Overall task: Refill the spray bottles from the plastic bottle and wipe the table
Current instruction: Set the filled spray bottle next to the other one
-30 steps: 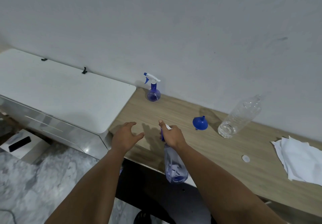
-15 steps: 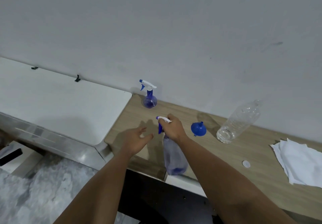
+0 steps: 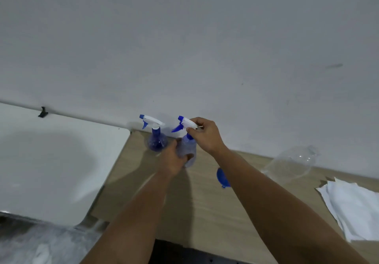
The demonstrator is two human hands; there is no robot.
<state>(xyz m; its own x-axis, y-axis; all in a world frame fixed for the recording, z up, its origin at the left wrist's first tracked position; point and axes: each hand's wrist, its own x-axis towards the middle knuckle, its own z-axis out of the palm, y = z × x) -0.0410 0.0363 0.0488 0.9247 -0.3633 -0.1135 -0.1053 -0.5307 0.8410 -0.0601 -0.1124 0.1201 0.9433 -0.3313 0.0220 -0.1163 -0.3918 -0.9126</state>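
Note:
A pale blue spray bottle [image 3: 187, 148] stands upright over the wooden table [image 3: 205, 212], just right of a second, darker blue spray bottle [image 3: 155, 140] by the wall. My left hand [image 3: 174, 159] wraps the pale bottle's body. My right hand [image 3: 205, 135] grips its white and blue trigger head. A clear plastic bottle [image 3: 291, 164] leans against the wall to the right. A blue funnel [image 3: 222, 178] lies on the table, half hidden behind my right forearm.
Folded white cloths [image 3: 354, 206] lie at the table's right edge. A white cabinet top [image 3: 51, 161] adjoins the table on the left, with grey floor [image 3: 30, 245] below. The wall runs close behind the bottles.
My right hand lifted the pale spray bottle from below the table's front edge up and back next to the other bottle. My left hand, open before, closed on its body.

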